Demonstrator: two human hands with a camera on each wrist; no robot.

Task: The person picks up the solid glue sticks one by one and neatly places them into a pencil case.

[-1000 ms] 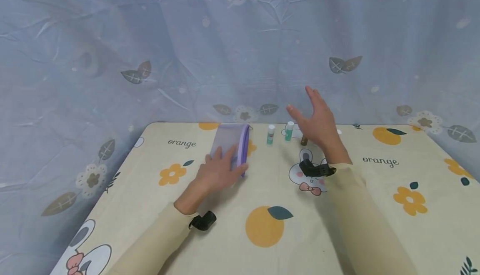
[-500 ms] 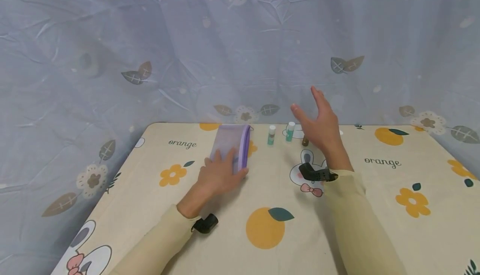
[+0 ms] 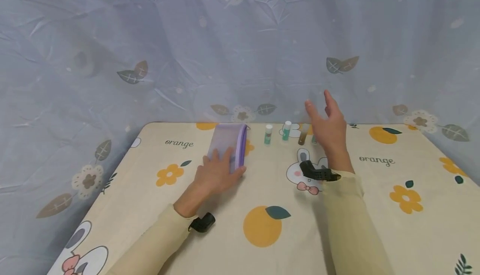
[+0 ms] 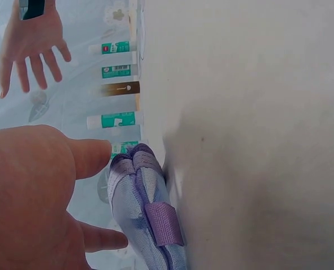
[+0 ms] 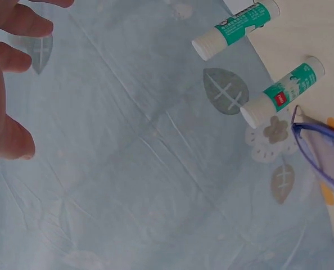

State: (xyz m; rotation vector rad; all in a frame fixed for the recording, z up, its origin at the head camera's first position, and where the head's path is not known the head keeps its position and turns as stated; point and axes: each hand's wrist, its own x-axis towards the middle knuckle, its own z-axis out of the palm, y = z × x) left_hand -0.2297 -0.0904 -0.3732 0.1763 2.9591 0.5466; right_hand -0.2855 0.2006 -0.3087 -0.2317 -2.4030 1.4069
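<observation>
My left hand (image 3: pixel 215 175) rests on the near part of a flat purple mesh zip pouch (image 3: pixel 225 135), fingers spread, thumb along its zipped edge. In the left wrist view the pouch (image 4: pixel 150 202) shows its zip end and a purple tab. My right hand (image 3: pixel 331 135) is raised in the air, fingers extended, holding nothing. Left of it, two green glue sticks with white caps stand upright: one glue stick (image 3: pixel 268 135) nearer the pouch, another glue stick (image 3: pixel 286 131) beside it. A brown tube (image 3: pixel 302 136) follows. Another green stick (image 3: pixel 314 140) is partly hidden by my right hand.
A cream tablecloth (image 3: pixel 180 233) with printed oranges, flowers and rabbits covers the table. Behind its far edge hangs a blue-grey curtain (image 3: pixel 240 50). The left wrist view shows several green glue sticks in a row, including a glue stick (image 4: pixel 115 48) at one end.
My right hand has moved to the right, uncovering more of the brown tube and part of the green stick beside it. My left hand stays on the pouch.
</observation>
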